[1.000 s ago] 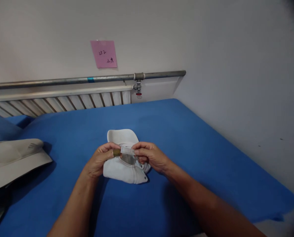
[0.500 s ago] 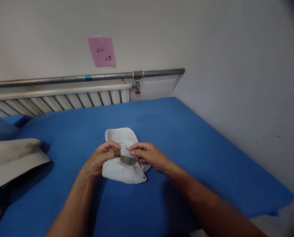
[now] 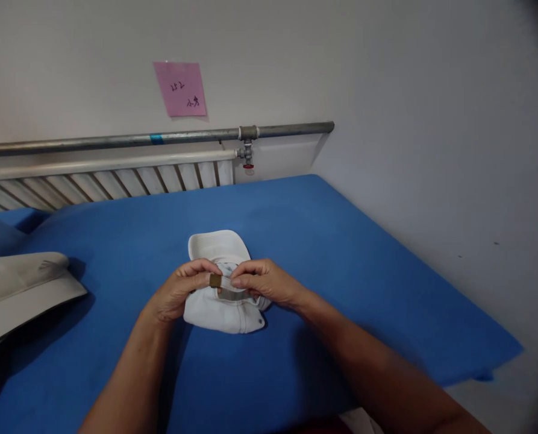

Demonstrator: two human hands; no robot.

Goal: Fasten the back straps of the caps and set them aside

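Note:
A white baseball cap [image 3: 218, 313] lies on the blue-covered table [image 3: 250, 380], its brim pointing away from me and its back opening facing me. My left hand [image 3: 178, 292] pinches the brass-coloured buckle [image 3: 215, 280] at the left end of the cap's back strap [image 3: 226, 283]. From the other side, my right hand [image 3: 264, 281] grips the strap between thumb and forefinger, close to the buckle. The fingertips under the strap are partly hidden.
Beige caps [image 3: 25, 295] lie at the left edge of the table. Along the back wall run a white radiator [image 3: 151, 179], a metal pipe [image 3: 191, 137] and a red-handled valve [image 3: 248, 164]. A pink note [image 3: 181, 90] is stuck above. The right wall borders the table.
Both hands stay on the strap and buckle; the right fingertips sit slightly closer to the buckle. The whole view has shifted a little.

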